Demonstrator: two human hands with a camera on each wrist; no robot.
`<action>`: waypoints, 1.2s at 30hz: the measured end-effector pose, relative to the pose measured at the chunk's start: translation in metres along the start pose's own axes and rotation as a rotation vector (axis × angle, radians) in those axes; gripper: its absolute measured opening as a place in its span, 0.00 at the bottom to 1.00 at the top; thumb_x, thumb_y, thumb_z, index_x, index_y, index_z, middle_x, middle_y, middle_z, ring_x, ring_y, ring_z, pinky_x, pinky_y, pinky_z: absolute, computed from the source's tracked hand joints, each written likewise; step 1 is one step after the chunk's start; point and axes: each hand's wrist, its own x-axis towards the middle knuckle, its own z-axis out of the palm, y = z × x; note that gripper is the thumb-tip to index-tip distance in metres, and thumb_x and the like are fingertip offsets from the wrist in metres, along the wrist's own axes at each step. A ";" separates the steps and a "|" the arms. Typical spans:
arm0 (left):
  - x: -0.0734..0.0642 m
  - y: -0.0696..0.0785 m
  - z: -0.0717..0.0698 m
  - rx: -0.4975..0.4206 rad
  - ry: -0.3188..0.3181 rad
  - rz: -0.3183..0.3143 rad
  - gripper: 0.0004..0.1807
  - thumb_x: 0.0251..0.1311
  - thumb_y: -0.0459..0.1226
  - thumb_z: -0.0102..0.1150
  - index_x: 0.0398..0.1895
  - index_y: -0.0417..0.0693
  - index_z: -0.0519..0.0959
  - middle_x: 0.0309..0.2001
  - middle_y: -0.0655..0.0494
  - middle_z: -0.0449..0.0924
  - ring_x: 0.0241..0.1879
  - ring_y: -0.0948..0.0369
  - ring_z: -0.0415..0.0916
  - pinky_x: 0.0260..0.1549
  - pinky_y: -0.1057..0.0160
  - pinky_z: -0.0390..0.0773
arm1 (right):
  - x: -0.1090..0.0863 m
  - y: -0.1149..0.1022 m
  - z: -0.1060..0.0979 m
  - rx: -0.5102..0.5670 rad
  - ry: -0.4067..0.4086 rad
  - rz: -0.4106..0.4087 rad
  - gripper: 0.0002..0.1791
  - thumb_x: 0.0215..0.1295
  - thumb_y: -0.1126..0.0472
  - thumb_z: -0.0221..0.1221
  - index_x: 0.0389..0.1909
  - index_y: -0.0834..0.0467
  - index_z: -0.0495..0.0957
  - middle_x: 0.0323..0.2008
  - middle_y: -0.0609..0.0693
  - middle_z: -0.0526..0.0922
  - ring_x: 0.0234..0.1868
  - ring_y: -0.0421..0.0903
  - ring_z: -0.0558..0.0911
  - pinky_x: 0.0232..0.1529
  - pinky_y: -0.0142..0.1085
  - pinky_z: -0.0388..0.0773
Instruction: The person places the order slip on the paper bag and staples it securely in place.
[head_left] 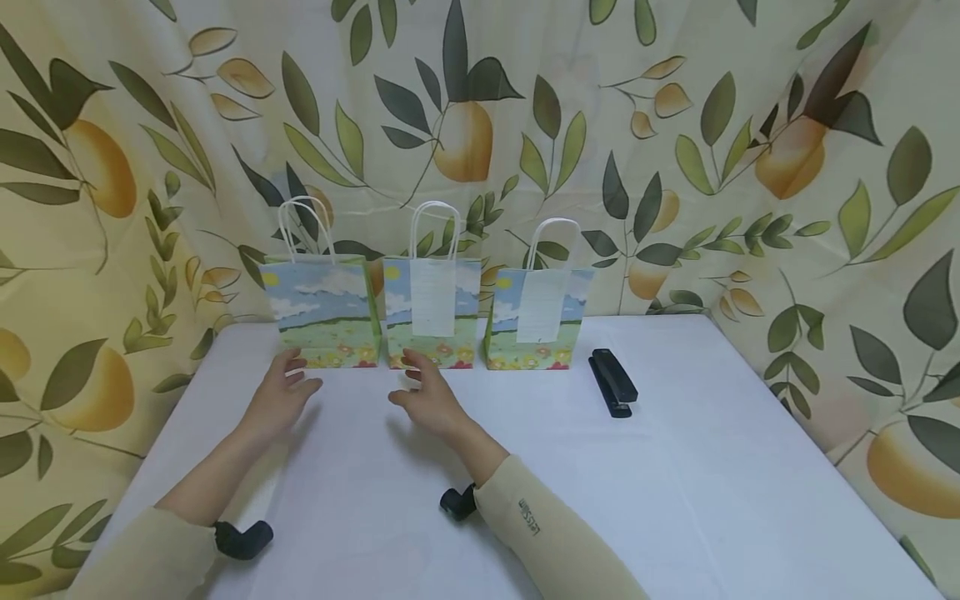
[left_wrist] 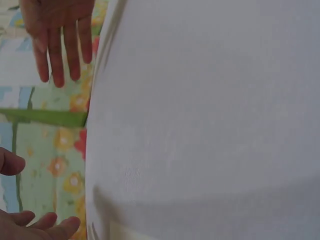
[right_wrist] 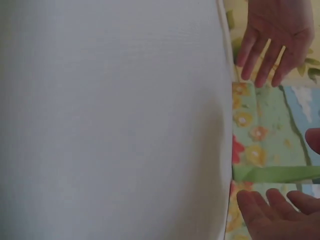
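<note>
Three paper gift bags with a sky-and-meadow print and white handles stand upright in a row along the back of the table. My left hand is in front of the left bag, fingers spread and relaxed, holding nothing. In front of the middle bag my right hand hovers with loosely bent fingers, also holding nothing. White paper tags hang on the fronts of the middle bag and the right bag; none shows on the left bag's front. Both wrist views show the left bag's flowered print between the hands.
A black stapler lies on the white-covered table, right of the bags. Behind the table hangs a curtain printed with fruit and leaves. A black wrist camera sits at each sleeve.
</note>
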 end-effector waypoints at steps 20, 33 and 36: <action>0.040 -0.020 -0.037 0.059 0.023 -0.050 0.49 0.77 0.42 0.48 0.82 0.38 0.24 0.81 0.25 0.37 0.79 0.31 0.44 0.76 0.36 0.56 | 0.037 -0.007 0.033 -0.115 -0.073 0.030 0.51 0.67 0.62 0.63 0.84 0.52 0.45 0.83 0.52 0.53 0.83 0.53 0.56 0.80 0.54 0.57; 0.033 -0.021 -0.041 0.186 0.062 0.027 0.38 0.78 0.41 0.46 0.78 0.24 0.48 0.72 0.21 0.61 0.72 0.31 0.63 0.69 0.38 0.70 | 0.033 -0.008 0.032 -0.112 -0.100 0.022 0.50 0.66 0.63 0.64 0.84 0.50 0.47 0.82 0.52 0.56 0.81 0.53 0.61 0.77 0.53 0.64; 0.026 -0.026 -0.044 0.232 0.105 0.068 0.35 0.78 0.41 0.48 0.76 0.25 0.55 0.67 0.22 0.68 0.65 0.33 0.73 0.63 0.39 0.76 | 0.028 -0.010 0.029 -0.120 -0.123 0.009 0.48 0.67 0.64 0.64 0.84 0.50 0.49 0.82 0.52 0.57 0.80 0.52 0.62 0.75 0.52 0.66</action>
